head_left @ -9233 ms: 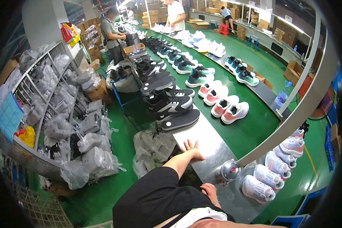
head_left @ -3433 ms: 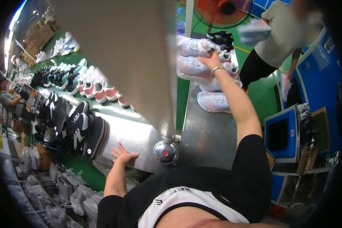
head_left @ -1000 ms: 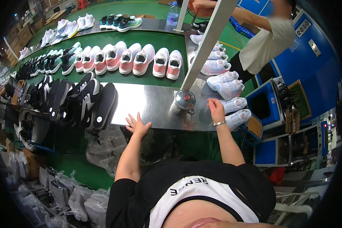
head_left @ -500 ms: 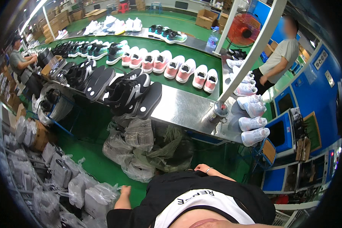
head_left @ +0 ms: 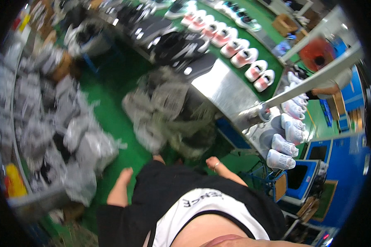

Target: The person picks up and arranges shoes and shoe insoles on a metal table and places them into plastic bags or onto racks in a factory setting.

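My left hand hangs low beside my body, over the green floor and near the plastic-wrapped grey shoe soles. Motion blurs its fingers, and I see nothing held. On the other side my right hand, with a bracelet at the wrist, is loosely curled and shows nothing in it. It hangs below the metal workbench, apart from it. Clear plastic bags lie in front of me under the bench. Black shoes and dark insoles rest on the near bench edge.
Pink-and-white shoes line the green belt. White shoes stand along the bench's right end, near a clear jar and a slanting white post. Blue machines are at right. Another person's arm shows behind the post.
My view has turned downward and to the left, so the bench sits higher and tilted. More wrapped soles show at left. Both hands still hang by my sides, the right one slightly higher in view.
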Motion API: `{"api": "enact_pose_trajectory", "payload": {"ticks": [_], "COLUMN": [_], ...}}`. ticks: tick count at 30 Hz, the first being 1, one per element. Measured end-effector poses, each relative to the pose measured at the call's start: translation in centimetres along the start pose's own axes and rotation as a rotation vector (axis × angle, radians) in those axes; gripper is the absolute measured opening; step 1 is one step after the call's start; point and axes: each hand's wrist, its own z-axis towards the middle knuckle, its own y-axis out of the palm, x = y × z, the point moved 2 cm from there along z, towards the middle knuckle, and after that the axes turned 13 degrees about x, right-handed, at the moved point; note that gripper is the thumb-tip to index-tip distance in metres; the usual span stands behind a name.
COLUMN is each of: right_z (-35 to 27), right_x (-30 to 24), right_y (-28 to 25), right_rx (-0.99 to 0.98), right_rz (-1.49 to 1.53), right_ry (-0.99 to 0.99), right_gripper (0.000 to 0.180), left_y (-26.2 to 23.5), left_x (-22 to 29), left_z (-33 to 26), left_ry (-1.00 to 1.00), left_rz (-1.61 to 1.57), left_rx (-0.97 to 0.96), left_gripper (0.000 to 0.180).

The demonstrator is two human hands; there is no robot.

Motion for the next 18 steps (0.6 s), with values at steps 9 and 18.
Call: {"api": "enact_pose_trajectory", "payload": {"ticks": [9, 18], "right_z": [-5.1, -0.8], "right_x": [-2.8, -18.4], "right_y": [2.3, 12.9], "right_rx": [-0.063, -0.132], "right_rz": [-0.34, -0.254], "right_ry": [-0.087, -0.038], "right_gripper": [0.016, 0.024], "left_y": [-0.2, -38.6], "left_x": [-3.1, 12.1], "left_z": [4.9, 8.5], "left_ry": [0.254, 0.705], "left_rz": [0.074, -1.065], "left_rx": [0.234, 0.278], "left_gripper": [0.043, 0.053]}}
